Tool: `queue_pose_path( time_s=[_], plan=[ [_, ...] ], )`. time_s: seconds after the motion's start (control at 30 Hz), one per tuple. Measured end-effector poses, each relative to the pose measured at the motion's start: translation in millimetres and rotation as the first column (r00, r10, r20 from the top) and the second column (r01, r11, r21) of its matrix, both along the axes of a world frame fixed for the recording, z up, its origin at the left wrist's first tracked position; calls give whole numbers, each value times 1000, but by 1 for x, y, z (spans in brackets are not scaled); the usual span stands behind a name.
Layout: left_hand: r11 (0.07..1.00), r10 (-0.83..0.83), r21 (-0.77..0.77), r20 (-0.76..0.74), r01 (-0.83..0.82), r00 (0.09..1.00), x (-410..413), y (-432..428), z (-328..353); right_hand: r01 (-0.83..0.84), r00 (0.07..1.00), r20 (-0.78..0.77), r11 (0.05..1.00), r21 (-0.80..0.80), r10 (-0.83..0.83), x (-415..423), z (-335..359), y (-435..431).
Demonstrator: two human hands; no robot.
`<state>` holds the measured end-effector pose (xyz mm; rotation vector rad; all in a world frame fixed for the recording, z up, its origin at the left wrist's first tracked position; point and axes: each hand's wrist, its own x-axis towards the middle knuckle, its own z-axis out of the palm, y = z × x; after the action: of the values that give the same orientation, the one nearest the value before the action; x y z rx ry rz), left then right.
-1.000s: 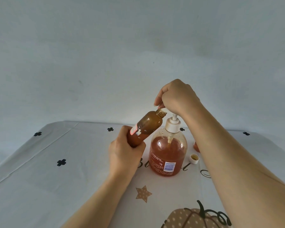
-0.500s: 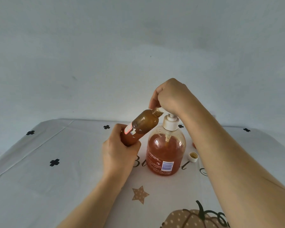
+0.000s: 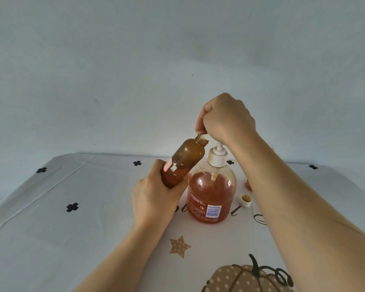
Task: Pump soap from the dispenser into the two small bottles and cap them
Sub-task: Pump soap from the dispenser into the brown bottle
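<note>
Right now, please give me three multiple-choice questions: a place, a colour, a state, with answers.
1. Where is the loose cap? A on the cloth, right of the dispenser; B left of the dispenser; C on top of it.
2. Colour of the pump? A black; B white; C green.
3. The small bottle in the left hand is: A upright, capped; B lying flat; C tilted, uncapped.
1 A: it lies at the dispenser's right. 2 B: stem and collar are white. 3 C: its bare neck leans toward the pump.
</note>
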<state>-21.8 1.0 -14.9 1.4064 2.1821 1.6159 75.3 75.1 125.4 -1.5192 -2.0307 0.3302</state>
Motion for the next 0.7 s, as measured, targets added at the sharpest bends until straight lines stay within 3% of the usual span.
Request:
queue_pose_path(
  time_s=[0.7],
  plan=[
    [998,-48,51,44,46,998,-2,2,-4,-56,998,18,996,-63,57,-1,-1,5]
  ],
)
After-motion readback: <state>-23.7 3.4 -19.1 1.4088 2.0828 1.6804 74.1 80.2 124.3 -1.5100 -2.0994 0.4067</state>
